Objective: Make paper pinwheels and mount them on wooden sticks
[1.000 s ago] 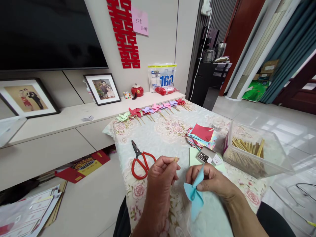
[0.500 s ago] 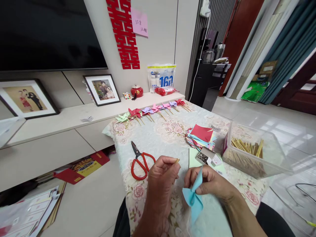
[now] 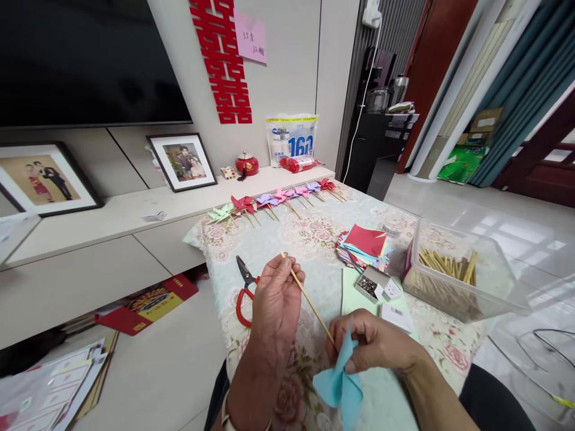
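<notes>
My left hand (image 3: 277, 296) is closed on one end of a thin wooden stick (image 3: 312, 304). The stick slants down to the right, and its lower end reaches the fingers of my right hand (image 3: 375, 344). Between thumb and fingers, my right hand pinches a light-blue paper pinwheel (image 3: 339, 386) with folded blades. Whether the stick is joined to the pinwheel is hidden by the fingers. Red-handled scissors (image 3: 245, 299) lie just left of my left hand, which partly covers them. A small open box of metal pins (image 3: 368, 287) rests on green paper (image 3: 353, 293) beyond my right hand.
Finished pinwheels (image 3: 281, 197) on sticks line the table's far edge. A stack of coloured paper squares (image 3: 365, 242) lies right of centre. At the right stands a clear plastic bin (image 3: 467, 305) holding many sticks. A white cabinet (image 3: 108, 230) runs along the wall.
My left hand has turned palm up and moved up-left, bringing the stick's length into view. My right hand and the pinwheel have shifted slightly down-left, and the pinwheel has tilted.
</notes>
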{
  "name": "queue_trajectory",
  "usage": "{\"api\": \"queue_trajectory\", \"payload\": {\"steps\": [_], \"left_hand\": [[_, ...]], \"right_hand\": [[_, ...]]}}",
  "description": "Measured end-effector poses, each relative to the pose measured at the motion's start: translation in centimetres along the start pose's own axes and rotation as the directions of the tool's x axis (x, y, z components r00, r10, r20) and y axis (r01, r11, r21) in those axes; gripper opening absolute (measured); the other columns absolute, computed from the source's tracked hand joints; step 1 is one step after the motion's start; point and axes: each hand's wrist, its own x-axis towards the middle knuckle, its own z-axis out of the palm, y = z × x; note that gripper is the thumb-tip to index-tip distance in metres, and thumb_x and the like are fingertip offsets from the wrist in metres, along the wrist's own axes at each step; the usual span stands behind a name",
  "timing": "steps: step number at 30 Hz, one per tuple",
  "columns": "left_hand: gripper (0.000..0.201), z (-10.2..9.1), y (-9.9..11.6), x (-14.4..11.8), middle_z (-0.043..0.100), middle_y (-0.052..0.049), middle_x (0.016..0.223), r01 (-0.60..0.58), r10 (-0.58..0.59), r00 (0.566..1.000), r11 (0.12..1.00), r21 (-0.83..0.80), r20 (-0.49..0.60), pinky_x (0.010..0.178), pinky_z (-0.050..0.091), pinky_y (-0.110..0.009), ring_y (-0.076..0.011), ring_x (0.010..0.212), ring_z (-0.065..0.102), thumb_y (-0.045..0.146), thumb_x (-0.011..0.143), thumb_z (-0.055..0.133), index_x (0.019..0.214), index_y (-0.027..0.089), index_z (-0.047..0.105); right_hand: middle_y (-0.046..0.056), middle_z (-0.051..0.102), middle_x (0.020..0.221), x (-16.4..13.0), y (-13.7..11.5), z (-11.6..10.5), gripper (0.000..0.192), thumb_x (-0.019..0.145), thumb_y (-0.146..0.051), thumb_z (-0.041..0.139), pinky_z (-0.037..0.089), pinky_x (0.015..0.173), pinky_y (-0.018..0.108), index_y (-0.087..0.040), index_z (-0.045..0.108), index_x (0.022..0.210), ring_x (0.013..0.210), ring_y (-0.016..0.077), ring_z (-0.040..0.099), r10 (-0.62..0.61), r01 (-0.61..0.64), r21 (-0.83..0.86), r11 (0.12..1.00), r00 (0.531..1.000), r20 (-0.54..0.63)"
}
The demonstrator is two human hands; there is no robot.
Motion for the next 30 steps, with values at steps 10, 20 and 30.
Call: {"api": "queue_trajectory", "payload": {"steps": [10,20,30], "left_hand": [[0.036,-4.1,0.2,-1.6,0.072,-0.007,0.113,-0.925,0.097,0.241,-0.278,0.259,0.966,0.12,0.014,-0.058,-0.0272,0.133,0.052,0.007,0.093,0.044,0.121,0.022,0.062],[0.026,-4.8,2.0,-2.1,0.067,-0.008,0.075,-0.872,-0.043,0.419,-0.295,0.389,0.907,0.059,0.049,-0.032,-0.0209,0.068,0.061,0.014,0.095,0.046,0.095,0.014,0.072],[0.028,-2.6,1.1,-4.6,0.061,0.001,0.066,0.11,-0.323,0.928,0.715,0.691,0.187,0.047,0.026,-0.022,-0.0059,0.047,0.038,0.037,0.078,0.073,0.097,0.017,0.076]], "right_hand": [[-0.001,0.066,0.076,0.0,-0.1,-0.5,0.024,0.071,-0.03,0.086,0.04,0.059,0.021,-0.013,0.071,0.078,0.066,0.0101,0.054,-0.009,0.013,0.04,0.999,0.997,-0.082],[0.009,0.075,0.109,-0.1,-1.1,-0.1,0.016,0.073,-0.023,0.085,0.049,0.085,0.032,-0.016,0.077,0.085,0.096,0.0207,0.068,-0.128,0.143,0.152,0.978,0.986,-0.104],[0.01,0.077,0.099,-0.4,-1.1,-0.3,0.019,0.072,-0.026,0.086,0.052,0.074,0.028,-0.014,0.073,0.079,0.087,0.0193,0.07,-0.171,0.187,0.213,0.959,0.981,-0.094]]}}
